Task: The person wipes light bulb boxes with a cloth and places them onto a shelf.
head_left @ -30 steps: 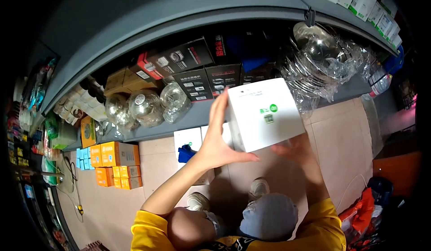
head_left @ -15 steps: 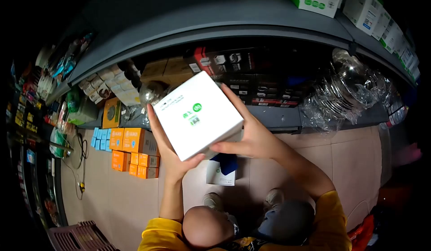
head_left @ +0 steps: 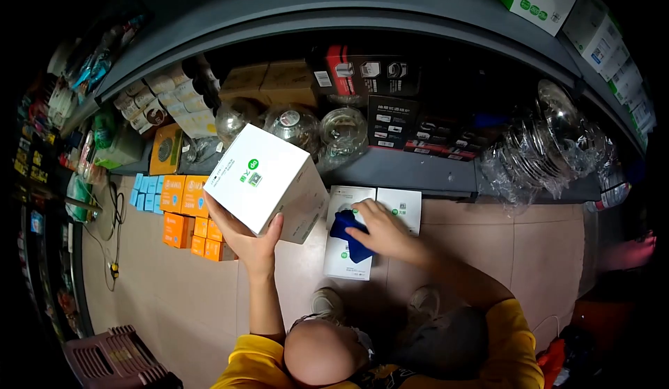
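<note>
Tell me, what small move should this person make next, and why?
Probably pinch the blue cloth with the right hand and lift it toward the raised white box. The left hand holds that box up, tilted, while the right hand's fingers touch the cloth, which lies on other white boxes on the floor.

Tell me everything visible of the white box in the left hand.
The box is white, cardboard-looking and seemingly closed, with a green round mark and dark print on the face toward the camera and fine print on a side. It is tilted, held above the floor by the left hand alone.
</note>
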